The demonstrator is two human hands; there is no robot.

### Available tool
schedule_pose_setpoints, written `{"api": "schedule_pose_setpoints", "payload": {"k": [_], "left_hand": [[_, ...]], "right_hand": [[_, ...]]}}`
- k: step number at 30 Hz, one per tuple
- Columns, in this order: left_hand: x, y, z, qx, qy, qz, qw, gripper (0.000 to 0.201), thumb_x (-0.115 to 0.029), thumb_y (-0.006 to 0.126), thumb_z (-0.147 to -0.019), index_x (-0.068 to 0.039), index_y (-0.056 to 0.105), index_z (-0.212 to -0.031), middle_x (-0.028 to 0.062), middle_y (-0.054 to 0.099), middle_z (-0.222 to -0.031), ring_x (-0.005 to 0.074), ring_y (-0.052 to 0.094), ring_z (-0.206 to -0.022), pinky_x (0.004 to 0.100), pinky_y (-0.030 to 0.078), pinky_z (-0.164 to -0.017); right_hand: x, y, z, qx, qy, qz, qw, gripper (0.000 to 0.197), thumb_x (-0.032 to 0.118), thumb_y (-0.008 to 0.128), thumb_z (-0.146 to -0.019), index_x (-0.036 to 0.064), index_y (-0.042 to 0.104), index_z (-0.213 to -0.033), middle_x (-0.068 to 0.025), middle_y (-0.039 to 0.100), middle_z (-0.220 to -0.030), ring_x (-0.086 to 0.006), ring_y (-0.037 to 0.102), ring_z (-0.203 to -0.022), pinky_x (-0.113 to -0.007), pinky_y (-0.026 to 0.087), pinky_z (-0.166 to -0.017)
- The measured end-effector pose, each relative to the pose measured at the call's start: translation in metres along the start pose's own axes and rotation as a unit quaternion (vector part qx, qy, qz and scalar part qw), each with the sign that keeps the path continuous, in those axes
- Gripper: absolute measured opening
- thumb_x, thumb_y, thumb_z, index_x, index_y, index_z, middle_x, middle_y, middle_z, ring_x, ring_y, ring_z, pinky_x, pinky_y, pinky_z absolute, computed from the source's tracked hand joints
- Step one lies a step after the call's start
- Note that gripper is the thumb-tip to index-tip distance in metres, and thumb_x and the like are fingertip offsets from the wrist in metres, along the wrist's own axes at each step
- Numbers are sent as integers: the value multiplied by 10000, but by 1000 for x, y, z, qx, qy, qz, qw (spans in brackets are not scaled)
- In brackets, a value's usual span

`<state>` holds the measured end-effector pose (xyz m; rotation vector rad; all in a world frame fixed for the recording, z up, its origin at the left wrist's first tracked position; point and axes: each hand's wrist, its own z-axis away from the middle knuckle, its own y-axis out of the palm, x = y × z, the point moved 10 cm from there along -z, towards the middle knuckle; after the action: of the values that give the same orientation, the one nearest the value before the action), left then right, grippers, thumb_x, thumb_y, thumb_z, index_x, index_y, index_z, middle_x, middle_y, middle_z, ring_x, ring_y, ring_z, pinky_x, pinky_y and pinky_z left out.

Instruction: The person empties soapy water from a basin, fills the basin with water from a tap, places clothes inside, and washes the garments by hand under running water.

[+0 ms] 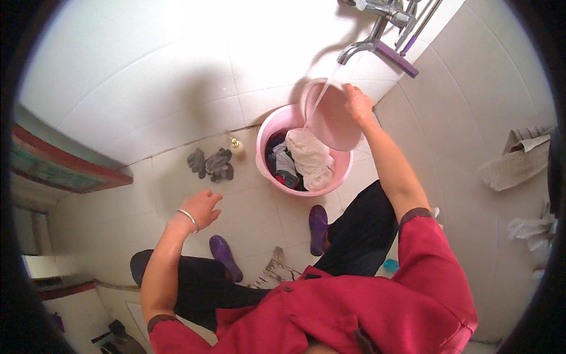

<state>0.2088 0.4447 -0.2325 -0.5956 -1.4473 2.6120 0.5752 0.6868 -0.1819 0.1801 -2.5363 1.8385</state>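
My right hand (358, 105) grips the rim of a pale pink basin (339, 127), which is tilted over a larger pink tub (263, 127). From the metal tap (356, 50), a stream of water falls across the basin toward the tub; exactly where it lands is hard to tell. Inside the tub, a bunched white cloth (309, 156) lies on dark and grey clothes (283, 162). My left hand (202, 211), with a bangle at the wrist, hangs over the floor with fingers apart and nothing in it. Nearest to it are crumpled dark grey gloves (211, 165).
A small pump bottle (237, 147) stands by the wall beside the gloves. A purple-edged squeegee (396, 59) leans in the corner near the tap. Grey cloths (519, 159) hang at the right wall. A brush-like item (275, 271) lies between my purple shoes (225, 258).
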Motion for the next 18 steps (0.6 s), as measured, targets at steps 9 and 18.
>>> {"api": "schedule_pose_setpoints", "payload": {"k": [9, 18], "left_hand": [[-3, -7, -5, -26, 18, -12, 999, 341, -191, 553, -747, -78, 470, -1059, 159, 485, -968, 321, 486, -911, 374, 415, -772], [2, -4, -4, -20, 12, -11, 1000, 333, -189, 561, -743, -73, 480, -1045, 162, 496, -963, 323, 485, -908, 376, 410, -773]], "right_hand": [[37, -30, -10, -161, -94, -110, 976, 280, 67, 504, -685, 129, 516, -957, -93, 546, -904, -277, 522, -832, -364, 432, -703], [5, 38, -36, -88, 126, -290, 945, 229, 150, 567, -717, 81, 553, -936, -101, 574, -809, -245, 543, -744, -337, 421, -689]]}}
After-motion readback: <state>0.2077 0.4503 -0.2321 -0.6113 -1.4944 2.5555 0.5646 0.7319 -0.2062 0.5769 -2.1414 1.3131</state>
